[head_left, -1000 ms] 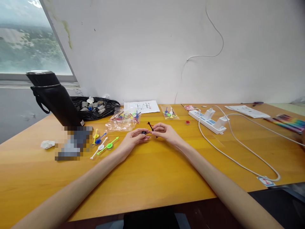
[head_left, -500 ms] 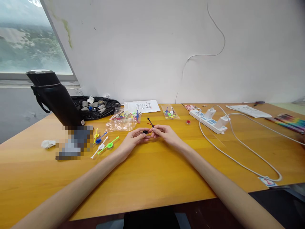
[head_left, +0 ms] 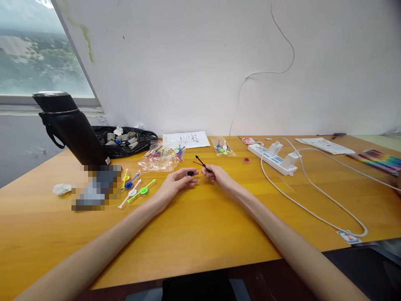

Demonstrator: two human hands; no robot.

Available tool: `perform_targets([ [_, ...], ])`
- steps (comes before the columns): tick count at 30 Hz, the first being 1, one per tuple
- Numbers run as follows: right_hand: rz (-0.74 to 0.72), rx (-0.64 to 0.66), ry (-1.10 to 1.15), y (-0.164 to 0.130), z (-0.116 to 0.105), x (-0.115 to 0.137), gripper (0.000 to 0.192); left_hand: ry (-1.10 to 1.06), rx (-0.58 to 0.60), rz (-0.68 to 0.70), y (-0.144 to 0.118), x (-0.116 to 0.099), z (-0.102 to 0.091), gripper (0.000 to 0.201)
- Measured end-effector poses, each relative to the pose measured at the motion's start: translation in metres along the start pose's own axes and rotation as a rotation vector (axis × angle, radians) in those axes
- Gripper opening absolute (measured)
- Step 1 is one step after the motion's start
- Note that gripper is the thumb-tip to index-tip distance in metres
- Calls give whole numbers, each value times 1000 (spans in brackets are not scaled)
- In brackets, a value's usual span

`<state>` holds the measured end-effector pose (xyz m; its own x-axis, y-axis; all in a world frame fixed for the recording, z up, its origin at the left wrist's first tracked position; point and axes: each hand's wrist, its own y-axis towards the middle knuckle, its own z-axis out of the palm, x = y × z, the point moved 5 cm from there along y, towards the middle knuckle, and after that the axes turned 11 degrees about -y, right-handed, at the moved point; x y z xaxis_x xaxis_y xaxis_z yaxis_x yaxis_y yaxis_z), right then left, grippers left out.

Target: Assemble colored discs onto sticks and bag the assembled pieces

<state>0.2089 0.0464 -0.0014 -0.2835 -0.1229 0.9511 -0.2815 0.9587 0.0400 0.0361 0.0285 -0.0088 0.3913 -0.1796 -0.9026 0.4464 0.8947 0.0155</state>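
Note:
My left hand [head_left: 176, 182] pinches a small black disc [head_left: 190, 173] between thumb and fingers, just above the wooden table [head_left: 200, 225]. A short gap to its right, my right hand [head_left: 217, 174] grips a thin black arrow-tipped stick [head_left: 199, 161] that points up and to the left. Several assembled colored pointers, yellow, blue, white and green [head_left: 135, 188], lie on the table left of my left hand. Behind my hands lies a clear bag of colored parts [head_left: 160, 159].
A black flask [head_left: 72, 131] stands at the left, a black bag of small parts [head_left: 125, 140] behind it. A white power strip [head_left: 275, 158] with plugs and a looping cable [head_left: 313, 200] fills the right. Papers, a small parts packet [head_left: 223, 148], colored pencils [head_left: 376, 161] lie at the back.
My hands, joined at the stick and disc a second ago, have drawn apart. The right hand now holds the stick clear of the disc in the left.

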Motion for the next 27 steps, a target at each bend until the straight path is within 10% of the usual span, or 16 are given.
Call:
perform_targets([
  [27, -259, 102, -455, -24, 21, 28, 41, 177, 68, 122, 5, 1, -5, 59],
])
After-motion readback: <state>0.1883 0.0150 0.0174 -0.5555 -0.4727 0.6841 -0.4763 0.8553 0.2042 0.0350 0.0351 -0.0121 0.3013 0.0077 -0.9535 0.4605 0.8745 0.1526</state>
